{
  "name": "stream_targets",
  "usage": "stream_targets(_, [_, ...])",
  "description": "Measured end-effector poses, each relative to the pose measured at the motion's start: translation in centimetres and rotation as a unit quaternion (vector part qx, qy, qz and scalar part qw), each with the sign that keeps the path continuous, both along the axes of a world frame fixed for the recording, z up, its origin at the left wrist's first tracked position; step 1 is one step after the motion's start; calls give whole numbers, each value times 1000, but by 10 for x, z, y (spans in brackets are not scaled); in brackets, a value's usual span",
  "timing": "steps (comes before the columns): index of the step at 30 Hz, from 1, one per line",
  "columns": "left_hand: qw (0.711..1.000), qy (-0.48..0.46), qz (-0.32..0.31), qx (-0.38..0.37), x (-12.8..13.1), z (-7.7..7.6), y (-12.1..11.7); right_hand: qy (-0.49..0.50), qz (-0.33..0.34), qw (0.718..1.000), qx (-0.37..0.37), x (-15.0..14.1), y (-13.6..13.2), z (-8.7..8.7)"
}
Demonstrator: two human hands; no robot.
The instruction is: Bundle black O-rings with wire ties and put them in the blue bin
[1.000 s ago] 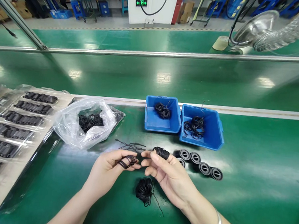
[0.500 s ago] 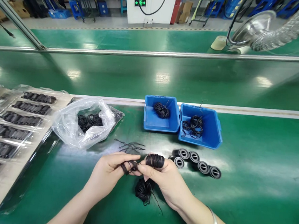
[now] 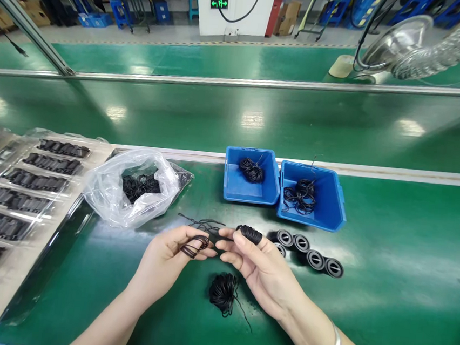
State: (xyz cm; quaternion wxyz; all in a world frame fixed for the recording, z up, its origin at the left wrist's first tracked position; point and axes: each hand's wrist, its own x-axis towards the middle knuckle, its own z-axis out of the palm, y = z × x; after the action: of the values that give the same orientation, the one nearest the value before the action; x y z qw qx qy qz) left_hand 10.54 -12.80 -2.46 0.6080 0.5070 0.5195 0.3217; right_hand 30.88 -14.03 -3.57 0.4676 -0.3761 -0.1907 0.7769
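Observation:
My left hand pinches a small bunch of thin black rubber rings between thumb and fingers. My right hand meets it at the fingertips, with a stack of black rings threaded on its index finger. A loose bundle of black rings lies on the green belt just below both hands. A few stray black strands lie just beyond the fingers.
Two blue bins hold black rings. Several black round parts sit right of my hands. A clear plastic bag of rings and clear trays of black parts lie at left. A metal rail crosses behind.
My hands came together half a second ago, then drew slightly apart and rose a little. The ring bunch stays in my left fingers.

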Motion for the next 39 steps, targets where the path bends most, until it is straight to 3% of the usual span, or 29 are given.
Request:
stream_targets(5, [993,71,-45,86,-2,-2,-3,-105,-16,993,46,-3,-1,-3])
stream_targets(8, [988,85,-56,115,-1,-3,-3,-167,9,984,64,-8,-6,-4])
stream_targets(14, [973,126,-56,184,2,-4,-4,-170,45,982,67,-12,-11,-3])
stream_targets(21, [993,18,-74,94,0,0,-4,-95,49,993,53,-10,-6,-3])
stream_targets(24, [998,-26,-43,32,-2,0,-3,-48,35,998,32,-8,-6,-3])
stream_targets(27, [1000,-9,8,-5,-2,-1,0,16,1,1000,1,-5,-3,0])
stream_targets(31, [999,33,4,-16,-2,-2,2,32,-34,999,-13,-1,1,4])
stream_targets(34, [998,50,-27,4,-2,-1,1,10,-22,1000,-5,1,2,4])
stream_targets(39, [994,78,-51,65,-1,0,-3,-110,-28,993,42,-3,0,-1])
